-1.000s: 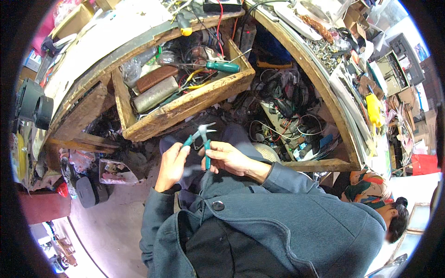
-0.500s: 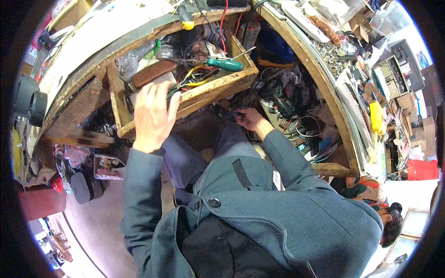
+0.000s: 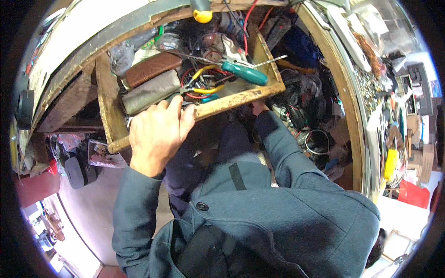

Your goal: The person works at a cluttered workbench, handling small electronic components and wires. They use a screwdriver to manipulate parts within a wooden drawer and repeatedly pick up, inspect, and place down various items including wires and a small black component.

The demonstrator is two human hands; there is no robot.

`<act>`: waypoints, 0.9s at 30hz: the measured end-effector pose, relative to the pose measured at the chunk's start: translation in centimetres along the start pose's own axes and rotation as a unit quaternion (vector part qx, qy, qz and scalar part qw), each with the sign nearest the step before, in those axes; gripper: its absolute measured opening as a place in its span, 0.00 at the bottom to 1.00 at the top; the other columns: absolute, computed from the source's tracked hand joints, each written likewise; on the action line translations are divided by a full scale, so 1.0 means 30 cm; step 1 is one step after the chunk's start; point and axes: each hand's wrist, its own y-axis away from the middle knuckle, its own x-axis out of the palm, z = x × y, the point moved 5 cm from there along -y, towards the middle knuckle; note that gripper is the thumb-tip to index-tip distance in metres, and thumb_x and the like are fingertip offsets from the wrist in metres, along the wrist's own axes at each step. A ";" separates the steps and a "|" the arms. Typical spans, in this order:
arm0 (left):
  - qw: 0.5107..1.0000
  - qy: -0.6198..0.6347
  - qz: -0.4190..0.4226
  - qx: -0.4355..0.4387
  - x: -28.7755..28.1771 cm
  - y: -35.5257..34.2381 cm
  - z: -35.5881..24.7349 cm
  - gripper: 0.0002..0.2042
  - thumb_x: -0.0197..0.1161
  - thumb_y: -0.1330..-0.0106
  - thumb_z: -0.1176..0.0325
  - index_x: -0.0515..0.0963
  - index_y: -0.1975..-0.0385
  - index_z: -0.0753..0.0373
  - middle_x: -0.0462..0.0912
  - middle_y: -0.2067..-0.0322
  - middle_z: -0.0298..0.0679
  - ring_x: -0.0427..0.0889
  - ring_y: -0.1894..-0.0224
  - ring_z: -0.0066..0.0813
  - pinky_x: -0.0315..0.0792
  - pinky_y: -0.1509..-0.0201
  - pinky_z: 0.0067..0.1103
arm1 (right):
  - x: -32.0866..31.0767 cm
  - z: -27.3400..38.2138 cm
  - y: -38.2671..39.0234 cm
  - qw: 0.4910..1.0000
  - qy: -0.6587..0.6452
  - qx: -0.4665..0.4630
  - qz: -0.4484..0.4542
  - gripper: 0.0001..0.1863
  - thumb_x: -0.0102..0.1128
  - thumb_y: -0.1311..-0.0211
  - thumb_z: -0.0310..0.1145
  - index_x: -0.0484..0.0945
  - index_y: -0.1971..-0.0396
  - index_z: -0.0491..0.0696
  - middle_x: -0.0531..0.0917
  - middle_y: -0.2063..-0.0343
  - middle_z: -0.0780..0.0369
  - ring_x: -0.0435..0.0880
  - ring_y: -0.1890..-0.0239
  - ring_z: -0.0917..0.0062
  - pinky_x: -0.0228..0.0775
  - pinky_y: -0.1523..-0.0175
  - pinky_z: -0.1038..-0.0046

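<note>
My left hand (image 3: 157, 132) is closed over the front board of a wooden drawer (image 3: 236, 97), its fingers inside the rim. My right hand (image 3: 258, 107) reaches below the drawer's right part; its fingers and anything in them are hidden. Inside the drawer lie a brown case (image 3: 153, 68), a grey case (image 3: 150, 91), tools with yellow handles (image 3: 209, 88), a teal-handled screwdriver (image 3: 248, 72), wires and plastic bags (image 3: 123, 55).
The curved bench edge (image 3: 76, 85) frames the drawer. Tangled cables (image 3: 301, 106) fill the right compartment. Cluttered bench top (image 3: 389, 129) is at right; bags and a box (image 3: 104, 153) lie lower left. A person's head (image 3: 374, 248) shows at lower right.
The pliers I held in both hands are no longer seen in them. My left hand has moved onto the drawer, my right hand under it. The drawer looks larger and closer.
</note>
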 end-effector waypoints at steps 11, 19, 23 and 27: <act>0.997 0.018 -0.069 0.029 0.000 -0.017 0.007 0.18 0.66 0.33 0.49 0.77 0.74 0.58 0.79 0.81 0.41 0.84 0.77 0.41 0.78 0.74 0.34 | -0.031 -0.097 -0.034 0.990 0.040 0.121 0.058 0.23 0.57 0.28 0.38 0.75 0.38 0.45 0.80 0.41 0.51 0.78 0.38 0.57 0.71 0.32 0.59; 0.999 0.013 -0.036 0.007 -0.010 -0.016 0.008 0.14 0.66 0.36 0.53 0.80 0.72 0.58 0.80 0.77 0.39 0.83 0.73 0.38 0.78 0.68 0.33 | -0.062 -0.131 -0.034 0.985 0.042 0.159 0.059 0.24 0.57 0.28 0.40 0.75 0.37 0.45 0.79 0.40 0.51 0.77 0.37 0.57 0.70 0.31 0.58; 0.999 0.014 -0.042 0.003 -0.002 -0.016 0.011 0.14 0.66 0.37 0.53 0.79 0.73 0.57 0.79 0.78 0.38 0.82 0.73 0.38 0.76 0.68 0.33 | -0.065 -0.154 -0.037 0.983 0.048 0.165 0.063 0.24 0.57 0.28 0.40 0.75 0.37 0.45 0.79 0.40 0.52 0.77 0.37 0.57 0.70 0.31 0.58; 0.999 0.018 -0.030 -0.005 -0.006 -0.009 0.009 0.14 0.66 0.38 0.53 0.79 0.73 0.57 0.79 0.77 0.38 0.81 0.73 0.38 0.75 0.68 0.32 | -0.061 -0.155 -0.041 0.983 0.051 0.163 0.067 0.24 0.57 0.28 0.41 0.75 0.37 0.45 0.79 0.39 0.52 0.77 0.37 0.56 0.70 0.31 0.58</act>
